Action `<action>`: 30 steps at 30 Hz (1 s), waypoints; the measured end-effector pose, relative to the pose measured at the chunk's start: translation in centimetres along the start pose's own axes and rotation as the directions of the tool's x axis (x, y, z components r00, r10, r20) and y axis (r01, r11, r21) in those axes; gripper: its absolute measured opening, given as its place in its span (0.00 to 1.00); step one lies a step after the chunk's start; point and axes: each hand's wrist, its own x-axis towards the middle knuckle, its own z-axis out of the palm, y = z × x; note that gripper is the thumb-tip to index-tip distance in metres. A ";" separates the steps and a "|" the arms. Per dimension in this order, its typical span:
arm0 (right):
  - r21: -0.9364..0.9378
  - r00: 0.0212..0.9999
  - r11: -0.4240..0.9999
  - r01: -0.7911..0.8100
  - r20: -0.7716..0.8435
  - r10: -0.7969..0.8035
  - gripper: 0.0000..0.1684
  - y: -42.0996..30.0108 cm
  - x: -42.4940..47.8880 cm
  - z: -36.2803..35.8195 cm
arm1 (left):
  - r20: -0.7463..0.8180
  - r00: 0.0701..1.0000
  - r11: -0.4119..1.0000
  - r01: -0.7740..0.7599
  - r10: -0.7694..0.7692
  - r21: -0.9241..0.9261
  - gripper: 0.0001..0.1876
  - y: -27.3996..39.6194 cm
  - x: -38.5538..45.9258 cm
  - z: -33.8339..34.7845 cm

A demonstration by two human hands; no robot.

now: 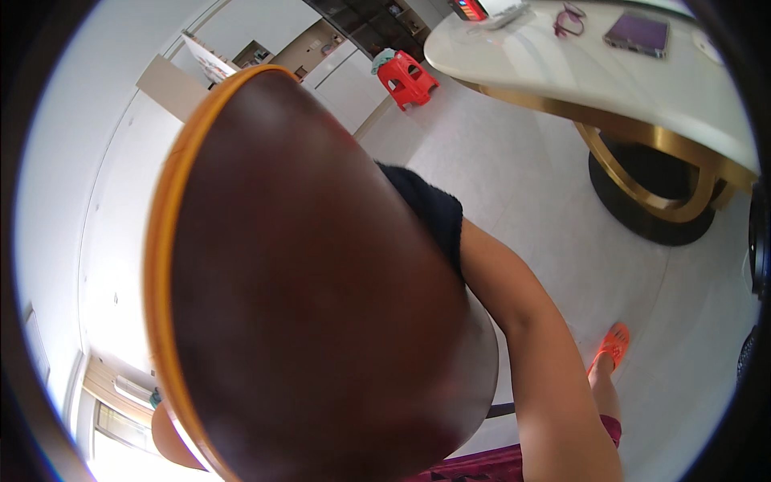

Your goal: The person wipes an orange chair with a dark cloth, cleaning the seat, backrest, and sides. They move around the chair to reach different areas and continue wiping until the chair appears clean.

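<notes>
A large, smooth, dark brown curved object (301, 253) with an orange rim (158, 259) fills the middle of the picture, very close to me. It looks like an upholstered chair shell, though its kind is not certain. My right arm (542, 343) bends up along its right side and runs into dark cloth (430, 205) beside the object. Both of my hands are out of view, the right one behind the brown surface. At the lower left, a rounded patch of bare skin (171, 437), apparently part of my left arm, shows beyond the rim.
A white-topped table (518, 66) with a gold and black base (650, 199) stands at the upper right, bearing purple glasses (569, 21) and a purple case (637, 33). A red plastic stool (408, 78) stands near white cabinets (343, 81). My foot wears an orange clog (615, 343).
</notes>
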 end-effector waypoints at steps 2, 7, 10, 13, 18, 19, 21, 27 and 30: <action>0.020 0.994 0.994 -0.109 0.015 0.108 0.29 2.8 -2.6 0.1 | 0.008 1.000 1.000 0.005 -0.005 -0.013 0.13 0.0 0.3 -0.2; 0.079 0.918 0.914 -0.398 0.024 0.397 0.28 7.6 -10.9 -1.3 | 0.024 0.999 0.997 0.032 -0.030 -0.067 0.13 0.1 0.4 -0.5; 0.153 0.816 0.806 -0.572 0.004 0.579 0.27 8.3 -17.3 -2.9 | 0.037 0.997 0.990 0.068 -0.064 -0.121 0.13 0.4 -0.1 -0.8; 0.278 0.679 0.661 -0.697 -0.040 0.733 0.27 7.1 -23.6 -3.7 | 0.054 0.991 0.967 0.131 -0.122 -0.219 0.14 0.3 0.2 -0.6; 0.557 0.392 0.408 -0.724 -0.155 0.907 0.26 0.5 -33.6 -1.8 | 0.134 0.951 0.837 0.309 -0.278 -0.451 0.16 0.8 -0.3 1.5; 0.614 0.321 0.357 -0.704 -0.173 0.931 0.26 -1.6 -35.2 -0.5 | 0.166 0.931 0.783 0.364 -0.326 -0.505 0.20 1.0 -1.1 1.4; 0.689 0.207 0.306 -0.657 -0.226 0.952 0.26 -6.3 -36.8 1.4 | 0.192 0.911 0.759 0.411 -0.365 -0.506 0.27 0.5 -1.0 1.3; 0.807 0.175 0.334 -0.488 -0.284 0.943 0.24 -7.7 -30.0 2.8 | 0.116 0.886 0.856 0.464 -0.449 -0.229 0.17 -2.0 3.7 2.2; 0.802 0.385 0.323 -0.502 -0.128 0.914 0.22 -7.2 -23.9 -0.9 | 0.075 0.836 0.801 0.543 -0.543 -0.251 0.21 -3.6 8.5 2.8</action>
